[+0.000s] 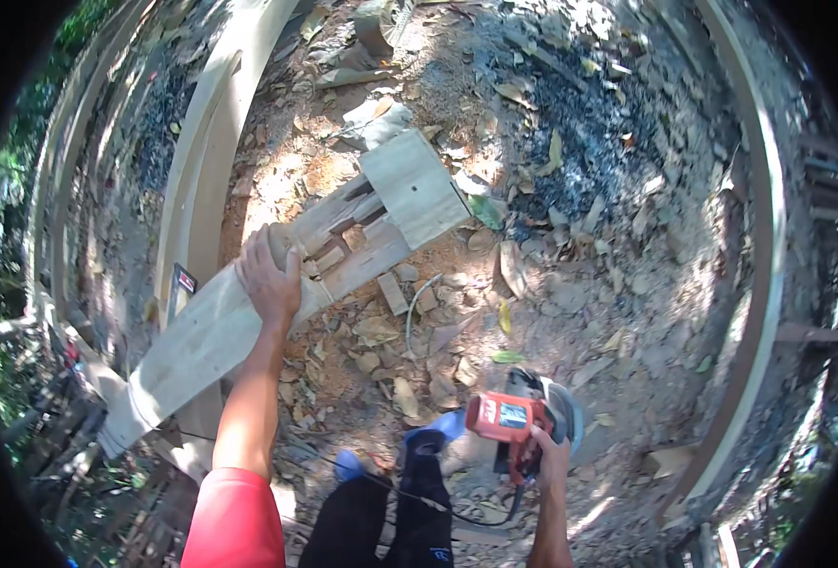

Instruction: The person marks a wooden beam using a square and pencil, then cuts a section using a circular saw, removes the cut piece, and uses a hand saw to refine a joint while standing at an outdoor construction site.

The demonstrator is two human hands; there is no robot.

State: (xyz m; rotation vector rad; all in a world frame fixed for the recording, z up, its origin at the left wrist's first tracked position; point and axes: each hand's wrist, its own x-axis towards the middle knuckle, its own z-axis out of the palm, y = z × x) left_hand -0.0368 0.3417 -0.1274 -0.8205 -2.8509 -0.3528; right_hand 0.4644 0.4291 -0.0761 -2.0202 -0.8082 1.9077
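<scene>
A pale wooden plank lies slantwise at left and centre, with a rectangular cut-out and splintered wood near its far end. My left hand is on it beside the cut-out, fingers over the far edge and thumb on the top face. A squarer light board covers the plank's far end. Low on the right, my right hand is closed round the handle of a red circular saw, held away from the plank. The saw's round guard points right, and its cord drops toward my legs.
Long timber beams stand at the left and the right. Offcut wood blocks and sawdust lie beside the plank among dry leaves. Dark ash spreads at the back. The saw's cord runs across my legs.
</scene>
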